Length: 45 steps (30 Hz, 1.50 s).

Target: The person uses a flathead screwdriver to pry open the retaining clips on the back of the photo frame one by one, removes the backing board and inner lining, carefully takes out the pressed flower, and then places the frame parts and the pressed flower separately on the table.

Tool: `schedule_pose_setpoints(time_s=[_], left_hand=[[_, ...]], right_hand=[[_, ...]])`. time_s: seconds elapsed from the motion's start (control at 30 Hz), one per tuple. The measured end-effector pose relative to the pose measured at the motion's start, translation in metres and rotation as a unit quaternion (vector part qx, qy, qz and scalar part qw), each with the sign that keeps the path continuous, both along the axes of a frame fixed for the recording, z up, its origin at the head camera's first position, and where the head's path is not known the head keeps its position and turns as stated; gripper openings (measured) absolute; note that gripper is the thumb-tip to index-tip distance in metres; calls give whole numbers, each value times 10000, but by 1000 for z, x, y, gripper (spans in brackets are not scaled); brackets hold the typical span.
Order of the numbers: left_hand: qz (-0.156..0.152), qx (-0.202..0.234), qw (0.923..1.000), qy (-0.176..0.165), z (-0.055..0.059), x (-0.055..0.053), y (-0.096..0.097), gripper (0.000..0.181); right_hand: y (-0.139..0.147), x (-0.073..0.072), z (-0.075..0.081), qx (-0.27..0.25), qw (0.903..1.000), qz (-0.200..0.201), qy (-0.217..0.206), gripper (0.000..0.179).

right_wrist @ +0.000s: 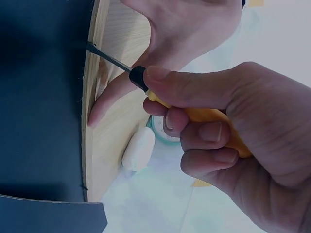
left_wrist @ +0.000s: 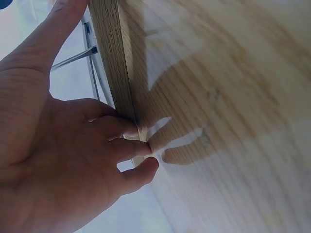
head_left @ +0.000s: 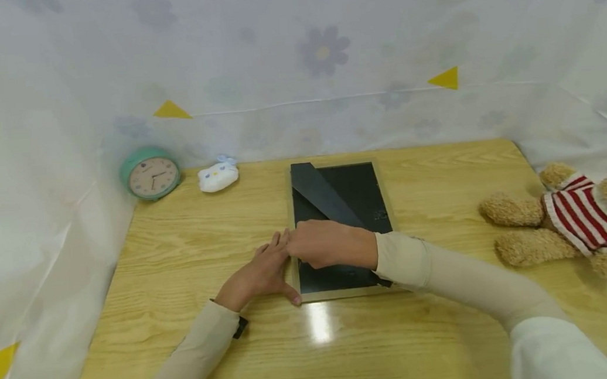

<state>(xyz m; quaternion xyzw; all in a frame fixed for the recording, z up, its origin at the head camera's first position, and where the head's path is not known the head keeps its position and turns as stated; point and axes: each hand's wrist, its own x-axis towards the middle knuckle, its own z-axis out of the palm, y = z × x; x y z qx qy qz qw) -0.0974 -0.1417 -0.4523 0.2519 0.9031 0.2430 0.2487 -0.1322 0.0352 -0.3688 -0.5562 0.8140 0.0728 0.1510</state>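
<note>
A picture frame (head_left: 342,295) with a light wood rim lies face down, its black backing board (head_left: 348,275) and fold-out stand (head_left: 327,196) upward. My right hand (head_left: 331,243) grips a screwdriver (right_wrist: 211,116) by its yellow handle, thumb near the black collar. In the right wrist view the flat metal tip (right_wrist: 92,47) touches the seam between the backing and the wood rim, beside a small dark tab. My left hand (head_left: 259,275) rests along the frame's left edge with fingers spread, its thumb by the near corner. The head view hides the screwdriver behind my right hand.
A teal round clock (head_left: 151,173) and a small white plush head (head_left: 218,175) stand at the back left of the wooden table (head_left: 198,349). On the right lies a teddy bear (head_left: 580,217) in a striped shirt. White flowered cloth (head_left: 252,58) walls the sides and back.
</note>
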Motion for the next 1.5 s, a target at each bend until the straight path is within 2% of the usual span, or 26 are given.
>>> schedule_pose_setpoints(time_s=[0.13, 0.3, 0.5, 0.7, 0.83, 1.0, 1.17, 1.33, 1.5], left_hand=[[-41, 103, 9999, 96, 0, 1, -1, 137], [-80, 202, 9996, 183, 0, 2, -2, 136], [-154, 339, 9989, 280, -2, 0, -1, 140], [-97, 381, 9992, 69, -2, -2, -2, 141], [47, 300, 9995, -22, 0, 3, -2, 137], [221, 247, 9994, -74, 1, 20, -1, 133], [362, 172, 9990, 210, -3, 29, 2, 139], [338, -100, 9983, 466, -8, 22, 0, 146], [59, -298, 9976, 616, -7, 15, 1, 145]], right_hand=[[-5, -3, 2, 50, 10000, 49, 2, 23], [-10, -9, 4, 97, 9994, -79, -323, 24], [-14, -15, 7, 227, 9974, -261, -624, 38], [-5, -19, 5, 20, 9970, -347, -699, 34], [7, -19, 1, -51, 9952, -665, -710, 23], [23, -18, -6, -73, 9879, -1200, -979, 21], [47, -22, -13, -264, 9816, -1631, -956, 29], [80, -32, -30, -781, 9741, -1981, -757, 28], [121, -37, -59, -1650, 9633, -2057, -506, 20]])
